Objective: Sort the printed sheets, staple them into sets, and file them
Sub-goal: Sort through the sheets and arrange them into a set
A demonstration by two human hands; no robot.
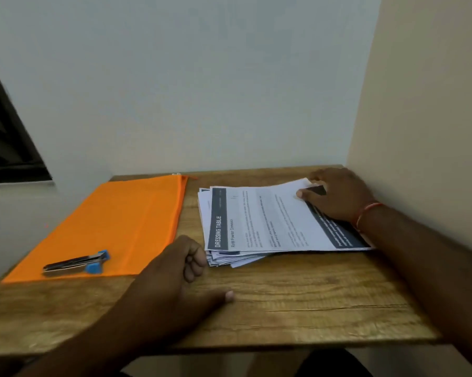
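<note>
A loose stack of printed sheets [267, 221] lies on the right half of the wooden table [284, 303]; its top sheet reads "DRESSING TABLE". My right hand [335, 195] sits at the stack's far right corner, thumb and fingers pinching the lifted corner of the top sheet. My left hand [175, 276] hovers just left of the stack's near corner with fingers curled and thumb out, holding nothing. An orange zip file pouch [115, 224] lies flat on the left half of the table. On its near part rests a blue and metal stapler [75, 263].
A beige wall [425, 118] rises right beside the table's right edge, and a pale wall stands directly behind the table. A dark window frame [6, 142] shows at far left. Bare wood runs along the table's near edge.
</note>
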